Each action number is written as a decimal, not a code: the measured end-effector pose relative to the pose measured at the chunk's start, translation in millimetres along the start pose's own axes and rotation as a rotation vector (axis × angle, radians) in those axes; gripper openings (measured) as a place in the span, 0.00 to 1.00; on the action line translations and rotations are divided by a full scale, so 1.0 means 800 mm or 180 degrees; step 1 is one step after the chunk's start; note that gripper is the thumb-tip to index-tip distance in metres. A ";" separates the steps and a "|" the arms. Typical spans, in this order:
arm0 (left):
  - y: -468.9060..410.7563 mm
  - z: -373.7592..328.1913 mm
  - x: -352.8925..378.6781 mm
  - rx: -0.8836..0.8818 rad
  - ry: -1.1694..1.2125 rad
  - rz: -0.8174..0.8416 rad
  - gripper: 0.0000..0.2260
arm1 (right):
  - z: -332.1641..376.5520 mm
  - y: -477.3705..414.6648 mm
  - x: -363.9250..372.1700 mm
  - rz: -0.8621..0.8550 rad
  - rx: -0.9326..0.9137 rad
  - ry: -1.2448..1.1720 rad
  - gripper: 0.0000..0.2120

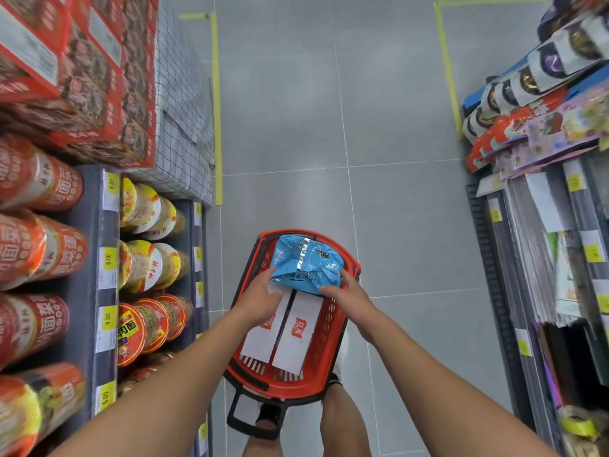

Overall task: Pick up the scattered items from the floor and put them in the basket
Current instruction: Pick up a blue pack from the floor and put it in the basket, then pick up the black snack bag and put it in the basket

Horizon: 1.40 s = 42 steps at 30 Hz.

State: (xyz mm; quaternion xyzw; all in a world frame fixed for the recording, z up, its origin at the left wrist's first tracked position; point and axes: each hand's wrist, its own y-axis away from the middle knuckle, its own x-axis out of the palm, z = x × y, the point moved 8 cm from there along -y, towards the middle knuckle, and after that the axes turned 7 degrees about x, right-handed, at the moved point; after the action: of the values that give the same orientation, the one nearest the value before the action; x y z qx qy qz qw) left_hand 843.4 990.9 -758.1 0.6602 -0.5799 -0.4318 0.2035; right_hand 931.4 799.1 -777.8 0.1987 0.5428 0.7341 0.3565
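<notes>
My left hand (260,293) and right hand (346,295) grip the blue packet (306,262) by its near corners, over the basket's (318,364) far end. Released unevenly, it could slide over the rim.

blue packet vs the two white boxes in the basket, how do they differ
The blue packet is crinkled and shiny; the white boxes are flat and straight-edged, each with a red logo. The left hand and right hand hold the blue packet at its near edge; the white boxes lie side by side, ungripped. All are in or over the red basket.
</notes>
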 end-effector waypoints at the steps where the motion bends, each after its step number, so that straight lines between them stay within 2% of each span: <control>1: 0.011 -0.004 -0.005 0.0061 -0.0033 -0.0035 0.29 | 0.002 0.013 -0.002 -0.0034 -0.0040 0.0006 0.46; 7: 0.115 -0.061 -0.048 0.0574 -0.0372 -0.0056 0.28 | 0.030 0.128 -0.004 -0.0079 -0.0412 0.0102 0.45; 13: 0.225 -0.109 -0.092 0.1115 -0.0784 -0.0212 0.26 | 0.068 0.281 0.008 -0.0371 -0.1041 0.0637 0.25; 17: 0.299 -0.122 -0.116 0.1452 -0.0994 -0.0474 0.27 | 0.080 0.360 0.017 -0.0707 -0.1481 0.1350 0.39; 21: 0.352 -0.128 -0.141 0.1705 -0.1398 -0.0784 0.33 | 0.116 0.428 0.027 -0.0959 -0.2099 0.2023 0.46; 26: 0.433 -0.158 -0.176 0.2039 -0.1971 -0.1692 0.36 | 0.172 0.506 0.038 -0.1090 -0.3011 0.2829 0.53; 29: 0.476 -0.164 -0.194 0.1922 -0.1801 -0.2239 0.36 | 0.203 0.540 0.044 -0.0956 -0.3548 0.3156 0.55; 35: 0.583 -0.156 -0.188 0.1695 -0.0976 -0.3229 0.33 | 0.227 0.601 0.070 -0.0440 -0.4389 0.3679 0.54; 42: 0.724 -0.084 -0.126 0.0996 -0.0545 -0.4041 0.33 | 0.178 0.688 0.164 0.0641 -0.5304 0.3980 0.50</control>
State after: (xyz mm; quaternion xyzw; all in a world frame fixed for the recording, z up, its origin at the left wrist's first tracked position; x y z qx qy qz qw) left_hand 560.4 928.7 -241.9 0.8591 -0.1479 -0.4295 -0.2359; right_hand 771.6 903.0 -226.8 -0.4807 -0.0664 0.8740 -0.0264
